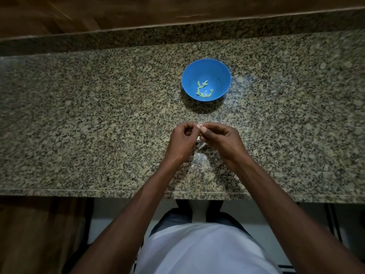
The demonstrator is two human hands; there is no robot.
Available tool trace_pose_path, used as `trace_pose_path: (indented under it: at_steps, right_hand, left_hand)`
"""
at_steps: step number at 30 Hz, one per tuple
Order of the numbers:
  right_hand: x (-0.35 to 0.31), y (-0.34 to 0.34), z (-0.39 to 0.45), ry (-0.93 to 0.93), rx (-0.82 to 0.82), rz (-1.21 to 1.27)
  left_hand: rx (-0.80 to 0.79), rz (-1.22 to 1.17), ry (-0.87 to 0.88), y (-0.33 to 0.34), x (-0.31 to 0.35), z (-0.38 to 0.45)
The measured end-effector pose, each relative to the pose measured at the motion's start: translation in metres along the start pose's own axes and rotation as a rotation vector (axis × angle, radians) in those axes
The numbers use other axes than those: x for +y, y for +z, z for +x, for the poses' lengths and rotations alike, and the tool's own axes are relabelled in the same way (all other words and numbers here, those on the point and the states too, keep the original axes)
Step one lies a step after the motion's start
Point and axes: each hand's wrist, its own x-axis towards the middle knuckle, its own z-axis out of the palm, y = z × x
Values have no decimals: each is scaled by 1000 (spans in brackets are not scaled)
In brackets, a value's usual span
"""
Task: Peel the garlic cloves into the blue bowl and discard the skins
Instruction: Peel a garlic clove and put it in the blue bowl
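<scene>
A blue bowl [206,79] stands on the granite counter and holds several small pale peeled garlic cloves [203,89] on its floor. Closer to me, both hands meet above the counter. A small pale garlic clove [200,126] is pinched between the fingertips of my left hand [182,141] and my right hand [222,140]. Whitish garlic skins [201,144] lie on the counter just below and between the hands, partly hidden by them.
The speckled granite counter [98,125] runs left to right, with a raised granite ledge [138,36] behind it and its front edge [98,191] near my body. Dark wood lies beyond the ledge.
</scene>
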Motion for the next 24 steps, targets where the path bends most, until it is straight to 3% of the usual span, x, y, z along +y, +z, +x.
trace_pose_path:
  at_steps: [5, 11, 21, 24]
  right_hand:
    - [0, -5, 0, 96, 47, 167]
    - [-7, -14, -3, 37, 16, -142]
    - [-3, -33, -9, 64, 85, -103]
    - [-1, -34, -14, 83, 110, -161]
  left_hand:
    - [60, -128, -94, -5, -11, -1]
    - [61, -75, -97, -10, -20, -7]
    - [-83, 216, 28, 2, -21, -12]
    - [-57, 160, 59, 6, -19, -17]
